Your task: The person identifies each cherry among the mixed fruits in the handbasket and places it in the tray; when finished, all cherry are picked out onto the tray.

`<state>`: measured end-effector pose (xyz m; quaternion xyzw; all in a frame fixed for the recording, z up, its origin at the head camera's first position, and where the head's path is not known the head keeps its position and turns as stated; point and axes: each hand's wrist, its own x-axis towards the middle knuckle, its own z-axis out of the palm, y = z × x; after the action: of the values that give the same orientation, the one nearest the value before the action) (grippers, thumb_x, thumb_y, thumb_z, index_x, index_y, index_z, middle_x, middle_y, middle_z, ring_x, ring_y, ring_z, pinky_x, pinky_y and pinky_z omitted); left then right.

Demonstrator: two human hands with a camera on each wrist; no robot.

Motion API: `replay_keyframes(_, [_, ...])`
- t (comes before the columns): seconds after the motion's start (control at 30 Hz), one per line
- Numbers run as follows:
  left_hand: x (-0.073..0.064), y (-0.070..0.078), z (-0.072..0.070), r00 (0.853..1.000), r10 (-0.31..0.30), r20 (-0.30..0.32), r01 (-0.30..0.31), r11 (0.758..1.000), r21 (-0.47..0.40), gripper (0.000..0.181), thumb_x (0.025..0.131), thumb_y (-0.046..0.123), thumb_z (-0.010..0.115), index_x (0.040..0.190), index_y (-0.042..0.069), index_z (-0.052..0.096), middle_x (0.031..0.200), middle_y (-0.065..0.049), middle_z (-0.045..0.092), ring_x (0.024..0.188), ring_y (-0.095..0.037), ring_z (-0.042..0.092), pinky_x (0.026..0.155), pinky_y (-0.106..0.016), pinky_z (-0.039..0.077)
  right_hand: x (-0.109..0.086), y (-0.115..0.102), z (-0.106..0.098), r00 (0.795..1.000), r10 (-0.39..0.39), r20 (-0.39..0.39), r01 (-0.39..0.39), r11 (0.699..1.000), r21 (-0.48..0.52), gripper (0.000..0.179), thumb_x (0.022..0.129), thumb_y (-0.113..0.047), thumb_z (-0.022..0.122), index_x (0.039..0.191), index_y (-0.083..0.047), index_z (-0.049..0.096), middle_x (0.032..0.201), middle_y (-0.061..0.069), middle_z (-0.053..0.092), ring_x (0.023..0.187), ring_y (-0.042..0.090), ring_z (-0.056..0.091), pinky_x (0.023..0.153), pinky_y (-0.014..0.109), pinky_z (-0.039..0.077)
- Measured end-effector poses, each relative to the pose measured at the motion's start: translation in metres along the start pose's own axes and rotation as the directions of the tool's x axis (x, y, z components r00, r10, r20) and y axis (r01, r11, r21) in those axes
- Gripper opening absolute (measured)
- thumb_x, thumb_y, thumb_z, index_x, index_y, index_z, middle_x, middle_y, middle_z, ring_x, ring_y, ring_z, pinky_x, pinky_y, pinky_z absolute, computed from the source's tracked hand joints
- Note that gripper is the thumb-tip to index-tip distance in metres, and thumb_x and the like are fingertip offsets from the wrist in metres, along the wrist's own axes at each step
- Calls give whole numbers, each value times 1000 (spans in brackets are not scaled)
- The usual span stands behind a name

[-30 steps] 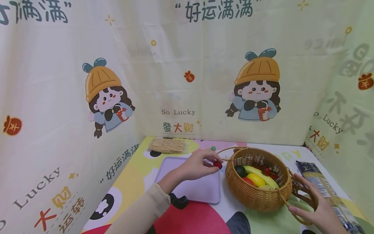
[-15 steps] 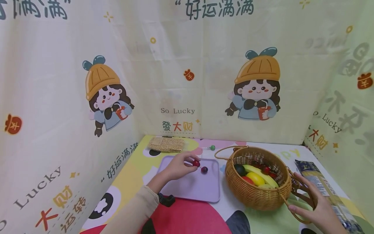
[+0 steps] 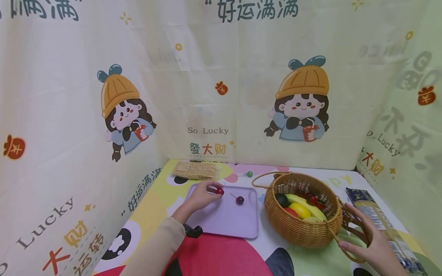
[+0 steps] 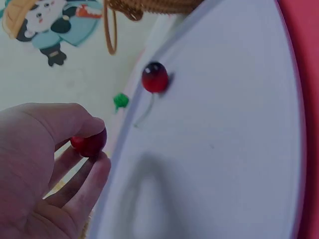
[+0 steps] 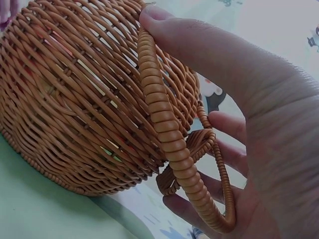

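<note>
My left hand [image 3: 202,198] pinches a dark red cherry [image 4: 89,144] between thumb and fingertips, above the far left part of a lilac tray [image 3: 228,224]. A second cherry [image 3: 239,200], with a thin stem, lies on the tray to the right of that hand. Right of the tray stands a round wicker basket [image 3: 300,232] with a banana [image 3: 307,205], a lemon [image 3: 299,211] and other fruit inside. My right hand [image 3: 378,243] holds the basket's right handle [image 5: 167,124], its thumb against the handle and its fingers curled behind.
A bag of grain [image 3: 195,170] lies at the back left of the table. Behind the tray is a small green ball on a pale stick [image 3: 249,174]. A long packet [image 3: 380,222] lies right of the basket. Printed cloth walls [image 3: 241,96] enclose the back and sides.
My left hand has drawn left from beside the basket to above the tray, carrying a cherry. The other cherry has come to lie on the tray. The right hand stays at the handle.
</note>
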<state>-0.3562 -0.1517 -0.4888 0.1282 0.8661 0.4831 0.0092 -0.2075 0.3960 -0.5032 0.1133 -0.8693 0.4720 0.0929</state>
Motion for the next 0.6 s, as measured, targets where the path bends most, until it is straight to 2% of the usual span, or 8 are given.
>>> replay_keyframes(0.13, [3,-14,7,999,-34,-19,33,999,-8,35,93,11,88,128,12,81,119,-6,82,110,-22,78,94,-39,66,0,0,1,1000,-3,-7,3,1000,-5,105,98,-3,84,179,-28,22,166,-31,31,129,-29,40,93,7,54])
replay_keyframes(0.27, [4,-24,13,999,-40,-22,40,999,-10,33,92,10,89,125,13,82,116,-5,83,104,-18,78,95,-38,65,0,0,0,1000,-6,-8,6,1000,-5,105,98,-3,84,179,-28,21,167,-31,31,130,-29,40,93,6,53])
replay_keyframes(0.5, [4,-32,19,998,-50,-26,49,999,-18,29,92,11,89,119,15,84,108,-3,83,99,-16,77,93,-37,65,-1,-3,0,999,-38,-11,38,999,2,106,96,0,84,179,-25,23,167,-31,31,132,-29,40,94,6,53])
replay_keyframes(0.6, [4,-34,21,999,-32,-28,32,999,-20,28,91,10,89,119,14,83,107,-4,83,97,-16,77,91,-36,66,-2,-4,-1,999,-33,-13,33,999,-3,105,97,-1,84,179,-26,23,167,-32,31,131,-29,40,93,6,53])
